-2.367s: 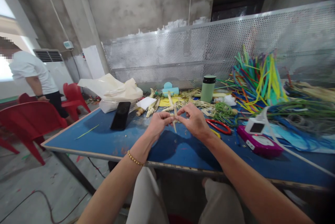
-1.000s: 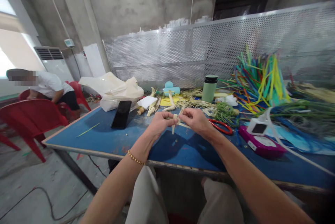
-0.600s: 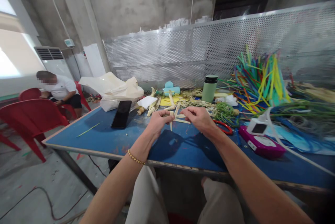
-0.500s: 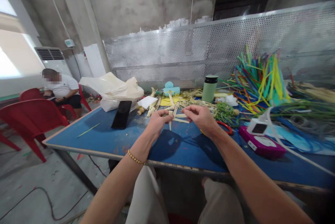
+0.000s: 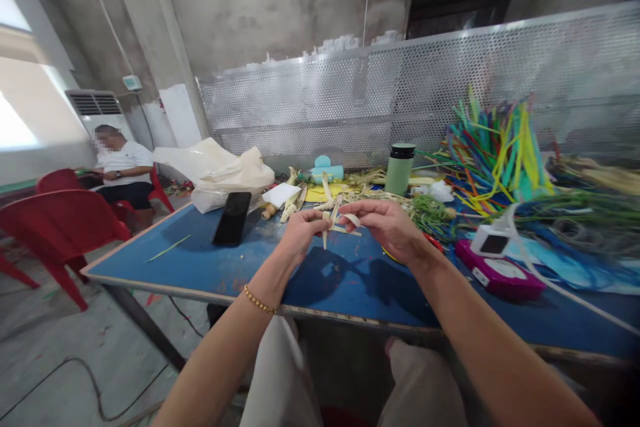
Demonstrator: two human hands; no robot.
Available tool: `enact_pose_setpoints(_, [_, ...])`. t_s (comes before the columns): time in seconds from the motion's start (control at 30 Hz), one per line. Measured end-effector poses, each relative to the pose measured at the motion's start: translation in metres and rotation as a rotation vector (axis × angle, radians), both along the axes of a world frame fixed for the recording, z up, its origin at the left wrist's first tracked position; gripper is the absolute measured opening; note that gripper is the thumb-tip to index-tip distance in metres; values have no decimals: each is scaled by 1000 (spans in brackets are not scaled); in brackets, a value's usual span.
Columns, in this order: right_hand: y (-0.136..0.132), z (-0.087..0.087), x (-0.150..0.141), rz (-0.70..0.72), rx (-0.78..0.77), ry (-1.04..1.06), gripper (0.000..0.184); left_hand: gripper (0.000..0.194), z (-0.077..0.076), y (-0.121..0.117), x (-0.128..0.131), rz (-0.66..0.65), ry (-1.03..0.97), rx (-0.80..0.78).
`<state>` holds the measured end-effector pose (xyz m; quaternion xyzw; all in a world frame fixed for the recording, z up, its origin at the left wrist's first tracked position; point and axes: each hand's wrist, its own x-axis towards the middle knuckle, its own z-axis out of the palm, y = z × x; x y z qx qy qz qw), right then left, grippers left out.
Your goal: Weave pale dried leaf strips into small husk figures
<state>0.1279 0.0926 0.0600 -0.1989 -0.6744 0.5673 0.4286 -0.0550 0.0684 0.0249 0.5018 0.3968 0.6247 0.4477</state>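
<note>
My left hand (image 5: 299, 234) pinches a small piece of crossed pale leaf strips (image 5: 326, 235) above the blue table. Its narrow ends stick out up, down and to the right. My right hand (image 5: 383, 224) is closed on one pale strip (image 5: 352, 219), which curves over between its fingers just right of the crossing. Part of the piece is hidden behind my fingers. Beyond my hands, several dry pale stalks (image 5: 327, 192) lie on the table. Red-handled scissors (image 5: 434, 240) are partly covered by my right wrist.
On the blue table (image 5: 200, 280) lie a phone (image 5: 233, 219), a plastic bag (image 5: 225, 174), a green bottle (image 5: 400, 170), colourful strips (image 5: 505, 147) and a magenta device (image 5: 497, 270) with a white cable. A person (image 5: 125, 170) sits at left near red chairs (image 5: 60, 227).
My right hand, earlier pinching a strip end farther right, has turned and come closer to my left hand, bending the strip over. The person at left has sat down.
</note>
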Motion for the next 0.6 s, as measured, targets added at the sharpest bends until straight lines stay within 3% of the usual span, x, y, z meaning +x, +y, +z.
enact_pose_setpoints(0.17, [1,-1,-2,-16,121,-36,25,24,3,-3,2,-38,2,-9])
enact_pose_setpoints(0.33, [-3,2,-2,-175,264,-66,28,28,2,-4,3,-62,-12,-16])
enact_pose_setpoints(0.6, [-1,-3,-9,-248,254,-120,30,30,-2,-1,3,-71,-23,-14])
